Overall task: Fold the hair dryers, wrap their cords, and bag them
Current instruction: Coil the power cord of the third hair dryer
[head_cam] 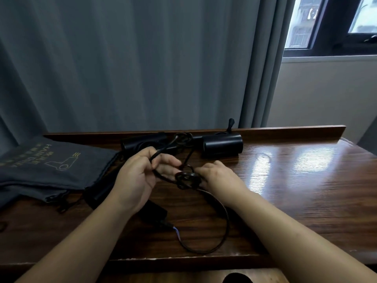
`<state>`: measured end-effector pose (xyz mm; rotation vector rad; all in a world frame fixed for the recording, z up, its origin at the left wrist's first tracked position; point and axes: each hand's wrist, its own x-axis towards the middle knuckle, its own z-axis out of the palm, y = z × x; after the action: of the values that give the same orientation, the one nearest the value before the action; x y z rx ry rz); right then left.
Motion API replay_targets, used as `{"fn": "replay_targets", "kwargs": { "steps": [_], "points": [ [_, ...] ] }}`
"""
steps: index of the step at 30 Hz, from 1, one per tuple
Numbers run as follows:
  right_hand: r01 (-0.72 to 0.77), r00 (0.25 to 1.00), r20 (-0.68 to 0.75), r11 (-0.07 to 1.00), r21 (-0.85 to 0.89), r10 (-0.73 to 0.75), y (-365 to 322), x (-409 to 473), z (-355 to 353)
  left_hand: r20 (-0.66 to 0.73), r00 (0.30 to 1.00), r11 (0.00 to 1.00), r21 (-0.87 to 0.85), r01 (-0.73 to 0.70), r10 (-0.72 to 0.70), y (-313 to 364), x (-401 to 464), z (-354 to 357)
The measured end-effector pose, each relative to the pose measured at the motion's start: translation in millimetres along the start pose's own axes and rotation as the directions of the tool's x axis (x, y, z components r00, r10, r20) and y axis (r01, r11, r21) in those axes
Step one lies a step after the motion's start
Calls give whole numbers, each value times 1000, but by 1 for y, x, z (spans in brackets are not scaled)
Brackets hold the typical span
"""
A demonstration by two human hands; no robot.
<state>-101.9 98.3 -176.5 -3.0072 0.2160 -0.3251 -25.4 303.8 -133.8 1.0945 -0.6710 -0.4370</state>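
Observation:
A black hair dryer [222, 146] lies at the back of the wooden table [295, 180], barrel end facing me. Its black cord [221, 225] runs forward in a wide loop and bunches into a tangled knot [186, 179] between my hands. My left hand [136, 176] grips a stretch of cord, fingers curled round it. Fingers of my right hand [219, 176] pinch the cord at the knot. A second black dryer [100, 196] lies partly hidden under my left forearm. Grey drawstring bags [51, 166] printed "HAIR DRYER" lie at the left.
A raised wooden lip [285, 130] runs along the table's back edge, with a grey curtain [142, 58] behind it. A window [330, 23] sits at the upper right. The table's front edge [183, 257] is close to me.

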Motion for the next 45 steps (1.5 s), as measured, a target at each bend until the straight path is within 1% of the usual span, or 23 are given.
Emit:
{"fn": "replay_targets", "kwargs": {
  "steps": [2, 4, 5, 7, 9, 11, 13, 15, 19, 20, 21, 24, 25, 27, 29, 31, 32, 33, 35, 37, 39, 43, 45],
  "points": [
    [4, 999, -45, 993, -121, -9, 2, 2, -1, -130, 991, 985, 169, -17, 39, 1, 4, -10],
    [-35, 999, -32, 996, -83, 32, 4, 0, 1, -185, 970, 888, 456, -57, 157, 4, 6, -21],
    [-56, 998, -38, 998, -33, 54, 6, -2, 2, -151, 958, 756, 649, -88, 242, 4, 7, -28],
    [-83, 993, -74, 992, 95, 90, 9, -5, 7, 2, 929, 306, 944, -124, 370, 2, 10, -40],
    [-94, 984, -125, 967, 238, 127, 11, -6, 10, 143, 904, -82, 989, -119, 404, -2, 14, -43],
    [-119, 970, -161, 936, 332, 181, 11, -5, 10, 157, 900, -222, 973, -69, 406, -6, 18, -43],
    [-122, 952, -220, 921, 371, 215, 11, -6, 7, 115, 905, -264, 964, -3, 410, -10, 21, -39],
    [-103, 924, -292, 897, 430, 247, 12, -7, 4, 70, 897, -197, 980, 20, 437, -11, 24, -30],
    [-23, 841, -475, 894, 447, 259, 12, -9, 0, -33, 857, 219, 971, -95, 515, -11, 22, -5],
    [1, 811, -533, 910, 416, 242, 11, -9, -1, -32, 850, 257, 959, -123, 526, -11, 21, -1],
    [34, 779, -593, 931, 363, 203, 10, -9, -2, 1, 850, 223, 965, -140, 527, -9, 21, 2],
    [76, 728, -683, 984, 161, 55, 12, -8, -2, 343, 794, -184, 939, -290, 501, -9, 22, 7],
    [71, 723, -691, 992, 109, 24, 13, -7, -2, 465, 753, -265, 885, -382, 465, -11, 22, 9],
    [67, 710, -703, 998, 12, -39, 15, -5, -2, 566, 705, -231, 822, -520, 427, -11, 18, 15],
    [78, 699, -708, 995, -60, -97, 13, -5, -2, 484, 743, 0, 838, -546, 463, -5, 13, 23],
    [79, 685, -720, 994, -80, -112, 12, -5, -1, 312, 845, 268, 851, -452, 434, 4, 13, 29],
    [77, 683, -723, 994, -73, -106, 12, -5, -1, 218, 900, 346, 868, -355, 378, 9, 15, 33],
    [76, 684, -723, 995, -60, -96, 12, -5, 0, 130, 938, 362, 898, -249, 322, 13, 18, 36],
    [81, 683, -726, 996, -34, -81, 11, -6, 0, 12, 970, 295, 952, -86, 245, 13, 26, 38],
    [99, 676, -732, 995, -22, -83, 10, -7, 0, 10, 992, 243, 969, -41, 129, 8, 32, 37],
    [119, 663, -742, 993, -26, -99, 10, -8, -1, 38, 999, 279, 960, -33, -12, -1, 36, 34],
    [154, 645, -762, 987, 53, -60, 9, -8, -3, 35, 976, 624, 773, 110, -215, -15, 38, 28],
    [142, 680, -733, 981, 129, -2, 8, -8, -4, 7, 975, 758, 630, 167, -221, -22, 40, 25]
  ]
}}
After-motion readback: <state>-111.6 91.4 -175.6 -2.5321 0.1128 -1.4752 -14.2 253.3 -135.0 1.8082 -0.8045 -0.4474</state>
